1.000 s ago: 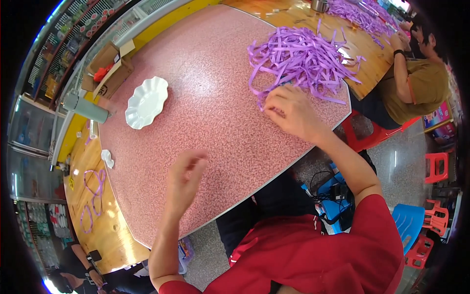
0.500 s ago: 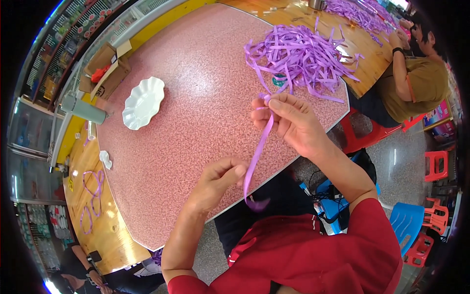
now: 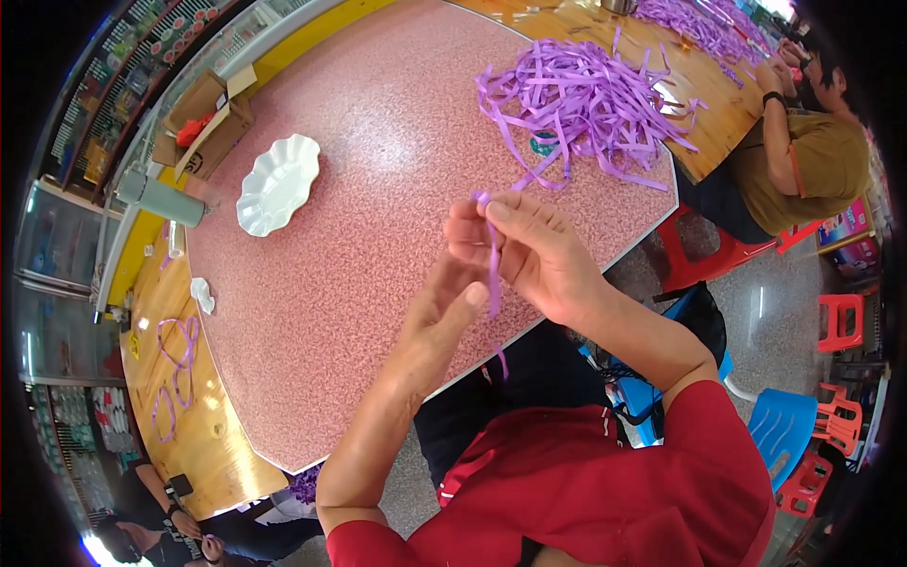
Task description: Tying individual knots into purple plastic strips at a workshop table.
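A narrow purple ribbon (image 3: 494, 274) hangs over the table's near edge, its upper end folded or knotted in a small bunch. My right hand (image 3: 539, 250) pinches that bunch between thumb and fingers. Just left of the hanging strip is my left hand (image 3: 439, 307), its thumb raised apart from the fingers. Those fingers reach up close to my right hand and are partly hidden; no firm grip on the ribbon shows. Beyond my hands lies a large tangled heap of purple ribbons (image 3: 586, 109), with a small green round thing (image 3: 542, 144) at its near side.
On the pink speckled table (image 3: 331, 378) stands a white scalloped dish (image 3: 277, 186). Along the left are an open cardboard box (image 3: 213, 123), a green-grey bottle (image 3: 161, 197) and crumpled white tissue (image 3: 202, 295). A co-worker (image 3: 803, 156) sits far right; another person (image 3: 170, 520) is at lower left.
My right hand has moved left and slightly down with the ribbon. My left hand has risen toward it, bringing both hands close together. The ribbon's tail hangs straighter.
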Available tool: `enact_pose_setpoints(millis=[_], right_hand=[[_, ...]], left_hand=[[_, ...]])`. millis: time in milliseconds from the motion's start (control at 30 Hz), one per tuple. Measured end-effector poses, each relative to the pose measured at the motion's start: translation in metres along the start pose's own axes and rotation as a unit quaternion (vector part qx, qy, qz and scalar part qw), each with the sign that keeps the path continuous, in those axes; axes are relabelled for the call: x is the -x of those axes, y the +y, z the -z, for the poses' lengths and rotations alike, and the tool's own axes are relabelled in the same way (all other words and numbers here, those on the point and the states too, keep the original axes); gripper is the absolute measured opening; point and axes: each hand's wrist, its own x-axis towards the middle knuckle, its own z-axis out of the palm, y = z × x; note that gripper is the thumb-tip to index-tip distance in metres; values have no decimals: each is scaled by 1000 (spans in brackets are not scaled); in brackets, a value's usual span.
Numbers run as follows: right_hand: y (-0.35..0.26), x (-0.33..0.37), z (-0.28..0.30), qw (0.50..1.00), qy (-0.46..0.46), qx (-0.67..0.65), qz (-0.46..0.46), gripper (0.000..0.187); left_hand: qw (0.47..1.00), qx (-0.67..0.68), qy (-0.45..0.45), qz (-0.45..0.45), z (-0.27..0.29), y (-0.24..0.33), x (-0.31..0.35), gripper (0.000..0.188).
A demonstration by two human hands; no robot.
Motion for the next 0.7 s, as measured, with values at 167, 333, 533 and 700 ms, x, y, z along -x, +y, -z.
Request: enact_pose_setpoints(millis=[167, 333, 533, 700], right_hand=[[-29, -14, 29, 990, 51, 77, 111, 21], [-51, -14, 73, 975, 92, 155, 132, 18], [-58, -4, 87, 951, 150, 250, 103, 11], [-41, -8, 73, 778, 214, 521, 279, 14]], left_hand=[[990, 48, -70, 114, 29, -5, 13, 29], [996, 13, 9, 92, 75, 7, 32, 19], [990, -11, 137, 29, 98, 10, 39, 12], [985, -87, 142, -38, 88, 9, 38, 11]])
